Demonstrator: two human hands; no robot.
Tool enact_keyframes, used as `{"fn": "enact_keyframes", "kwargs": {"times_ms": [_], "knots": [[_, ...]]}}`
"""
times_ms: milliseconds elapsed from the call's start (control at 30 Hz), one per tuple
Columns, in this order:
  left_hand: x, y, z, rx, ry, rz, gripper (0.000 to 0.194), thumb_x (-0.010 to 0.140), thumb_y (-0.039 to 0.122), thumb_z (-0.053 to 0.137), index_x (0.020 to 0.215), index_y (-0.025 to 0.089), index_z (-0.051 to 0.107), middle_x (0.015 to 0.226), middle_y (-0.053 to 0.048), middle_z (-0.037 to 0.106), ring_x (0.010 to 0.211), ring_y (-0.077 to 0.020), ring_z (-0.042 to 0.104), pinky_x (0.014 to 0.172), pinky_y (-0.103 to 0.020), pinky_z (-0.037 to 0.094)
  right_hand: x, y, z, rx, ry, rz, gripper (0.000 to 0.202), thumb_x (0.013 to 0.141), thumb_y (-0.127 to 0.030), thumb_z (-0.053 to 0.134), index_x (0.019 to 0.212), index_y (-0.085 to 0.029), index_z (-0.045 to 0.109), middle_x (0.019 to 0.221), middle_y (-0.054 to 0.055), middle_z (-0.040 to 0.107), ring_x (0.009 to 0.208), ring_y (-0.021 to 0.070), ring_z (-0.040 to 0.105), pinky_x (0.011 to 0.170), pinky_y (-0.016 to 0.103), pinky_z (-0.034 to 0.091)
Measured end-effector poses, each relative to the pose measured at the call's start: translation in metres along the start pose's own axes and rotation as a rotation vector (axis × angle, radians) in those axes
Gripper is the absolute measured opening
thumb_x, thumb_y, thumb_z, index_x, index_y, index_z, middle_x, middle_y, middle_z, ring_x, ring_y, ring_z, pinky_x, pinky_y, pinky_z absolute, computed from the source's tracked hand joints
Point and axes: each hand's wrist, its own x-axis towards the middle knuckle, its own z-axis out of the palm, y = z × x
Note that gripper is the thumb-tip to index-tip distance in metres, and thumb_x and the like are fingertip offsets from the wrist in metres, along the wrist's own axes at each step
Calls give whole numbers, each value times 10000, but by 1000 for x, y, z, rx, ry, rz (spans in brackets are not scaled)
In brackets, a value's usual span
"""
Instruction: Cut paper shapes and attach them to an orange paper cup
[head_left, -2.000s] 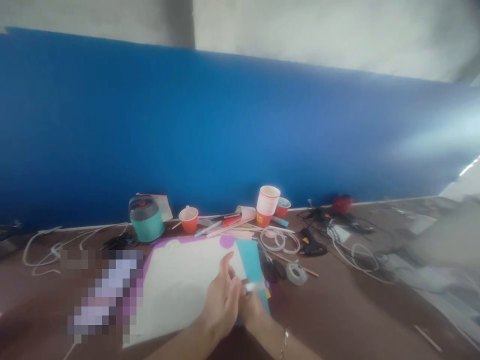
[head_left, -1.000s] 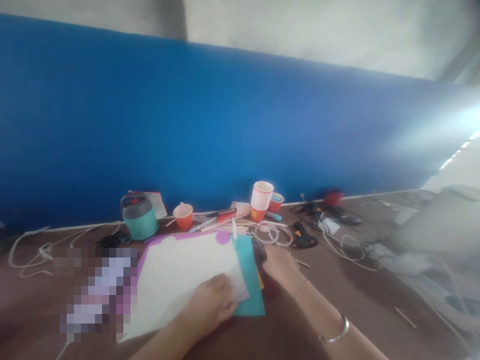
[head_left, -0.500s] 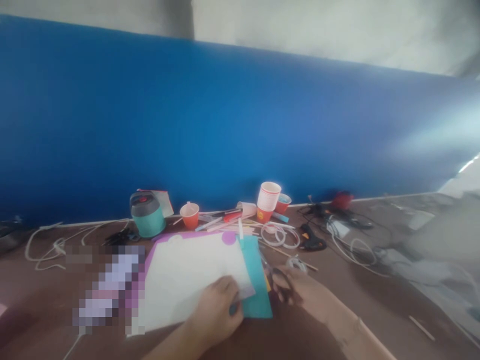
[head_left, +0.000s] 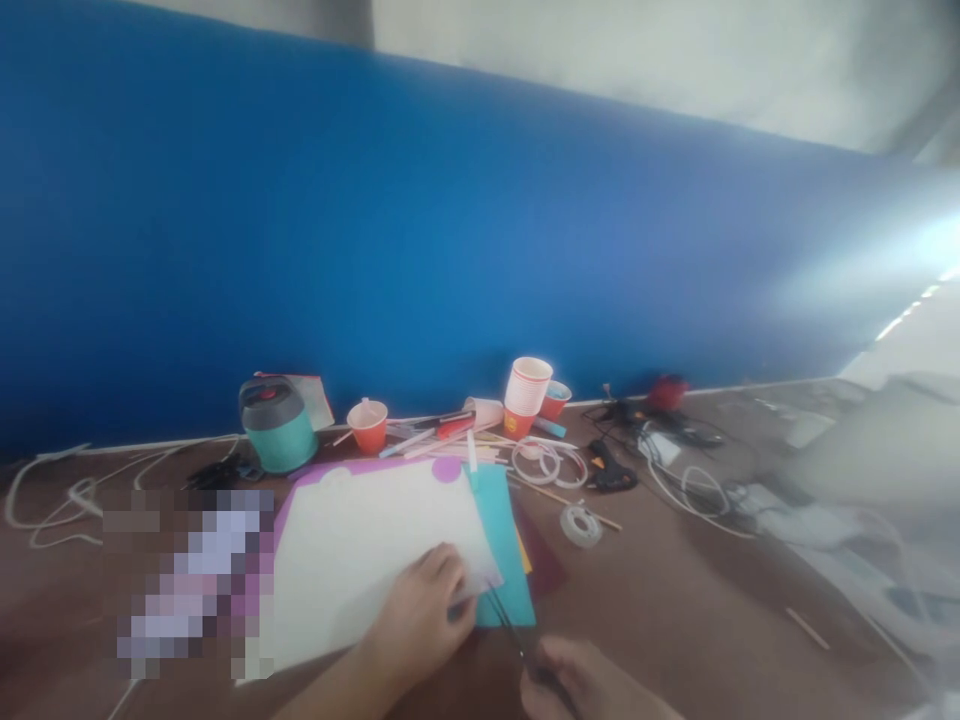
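My left hand lies over the lower right part of a white sheet of paper, its fingers curled in at the sheet's edge and closed on it. My right hand is wrapped round the handles of a pair of scissors. The blades point up and left, their tips at the white sheet's lower right corner. Under that sheet lie a teal sheet and a purple sheet. A purple disc sits at the white sheet's top right corner.
Behind the papers are a teal container, a paper cup, stacked cups and scattered sticks and pens. To the right lie a tape roll, a black glue gun and cables. A blurred patch covers something left.
My right hand has come down and left with the scissors, from beside the teal sheet to the white sheet's corner. The tape roll is now uncovered. My left hand stays on the paper.
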Motion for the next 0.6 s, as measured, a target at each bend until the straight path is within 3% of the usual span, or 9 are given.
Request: {"fn": "enact_keyframes", "kwargs": {"times_ms": [200,500,600], "knots": [[0,-2,2,-12,-2,1,88,754,124,503,739,205,474,836,-33,554,782,-171,571,712,-274,469,18,-4,11,58,-33,51,404,761,-564,551,865,-174,568,553,-4,588,485,103,564,428,175,385],[0,-5,6,-28,14,16,94,749,112,518,730,195,479,838,-34,556,772,-176,573,707,-295,481,28,7,19,-29,-28,64,507,790,-616,483,964,-142,520,562,-18,583,467,86,550,427,163,366],[0,-5,6,-24,18,26,100,745,109,531,725,193,481,843,-40,561,793,-184,578,720,-304,488,24,5,23,-44,33,46,482,797,-613,477,935,-152,514,538,-34,546,477,91,546,457,180,388]]}}
